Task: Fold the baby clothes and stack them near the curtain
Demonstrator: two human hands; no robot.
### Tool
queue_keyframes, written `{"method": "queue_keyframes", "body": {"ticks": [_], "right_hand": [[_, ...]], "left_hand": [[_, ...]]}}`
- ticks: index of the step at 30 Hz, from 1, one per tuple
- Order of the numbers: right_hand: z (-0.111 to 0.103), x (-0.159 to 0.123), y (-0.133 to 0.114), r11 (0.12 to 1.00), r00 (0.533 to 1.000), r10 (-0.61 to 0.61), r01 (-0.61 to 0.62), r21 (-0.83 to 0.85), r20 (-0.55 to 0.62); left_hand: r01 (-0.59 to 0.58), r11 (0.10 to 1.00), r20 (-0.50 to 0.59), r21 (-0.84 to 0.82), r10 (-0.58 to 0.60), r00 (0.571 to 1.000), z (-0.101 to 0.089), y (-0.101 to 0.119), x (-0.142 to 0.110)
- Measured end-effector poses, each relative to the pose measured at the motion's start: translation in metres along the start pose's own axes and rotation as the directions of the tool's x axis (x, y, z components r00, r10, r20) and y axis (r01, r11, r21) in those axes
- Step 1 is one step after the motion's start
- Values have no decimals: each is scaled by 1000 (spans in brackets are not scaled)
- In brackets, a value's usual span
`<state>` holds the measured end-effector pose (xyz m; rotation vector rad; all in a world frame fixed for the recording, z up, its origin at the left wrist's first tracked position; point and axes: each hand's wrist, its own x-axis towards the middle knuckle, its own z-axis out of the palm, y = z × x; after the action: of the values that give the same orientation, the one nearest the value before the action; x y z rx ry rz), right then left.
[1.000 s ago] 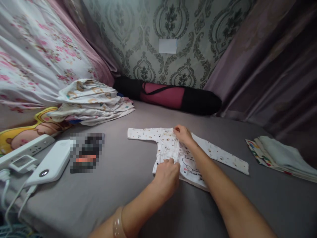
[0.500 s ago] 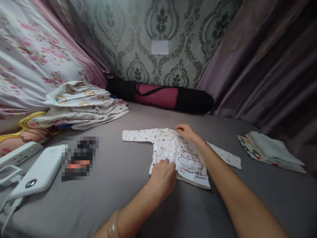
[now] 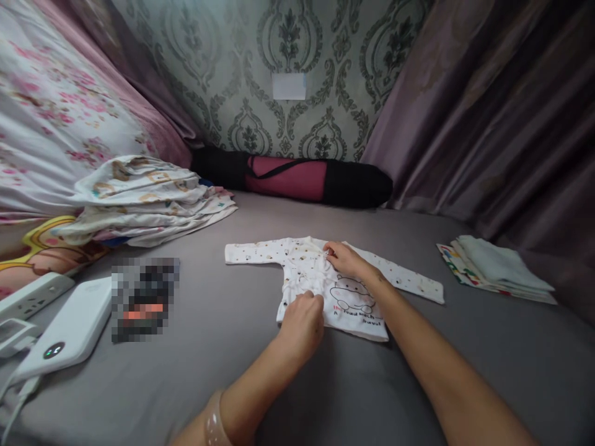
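Observation:
A small white baby shirt [image 3: 304, 263] lies spread on the grey sheet, sleeves out to both sides. It has a tiny scattered print, a cartoon animal and lettering on its right front. My left hand [image 3: 302, 325] is closed at the lower left front, its fingertips pinching the fabric near the hem. Just below the neckline, my right hand [image 3: 344, 259] pinches the edge of the front panel between thumb and fingers. My right forearm passes over the right side of the shirt and hides part of it.
Folded cloths [image 3: 497, 263] lie at the right. On the left are a white power bank [image 3: 69, 328], a power strip [image 3: 35, 297], a blurred-out object [image 3: 145, 300] and a heap of printed cloth [image 3: 149, 198]. A black and maroon bag [image 3: 290, 178] lies along the wall.
My right hand has moved down and left from the shirt's shoulder to the front below the neckline and pinches fabric there. My left hand stays near the hem. The view has shifted slightly.

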<state>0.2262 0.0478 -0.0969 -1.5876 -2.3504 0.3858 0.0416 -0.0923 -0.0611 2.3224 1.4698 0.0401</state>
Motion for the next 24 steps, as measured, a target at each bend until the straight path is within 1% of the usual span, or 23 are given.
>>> {"method": "queue_keyframes", "body": {"ticks": [4,5,7,9,11,15,21,24], "right_hand": [[1,-10,-19,987,993,-8,-11,-163,-115],[2,-8,-24,984,992,-8,-15,-177,-130],[2,2,-33,989,990,23,-42,-140,-137],[4,18,-37,993,988,83,-92,-70,-129],[6,36,-38,991,987,123,-127,-37,-107],[13,61,-34,992,992,118,-120,-49,-49],[13,75,-33,993,994,107,-106,-56,18],[17,76,-33,994,996,86,-86,-60,-12]], "left_hand": [[-4,1000,-2,27,4,1000,3,0,0],[-1,999,-7,32,2,1000,4,0,0],[5,999,-23,35,-4,1000,4,0,1],[20,999,-24,33,-19,1000,3,1,1],[33,999,-3,35,-33,999,1,3,1],[30,999,36,35,-31,999,-1,6,2],[29,1000,68,11,-30,997,-2,5,4],[40,999,74,-21,-38,997,-3,4,4]]}}
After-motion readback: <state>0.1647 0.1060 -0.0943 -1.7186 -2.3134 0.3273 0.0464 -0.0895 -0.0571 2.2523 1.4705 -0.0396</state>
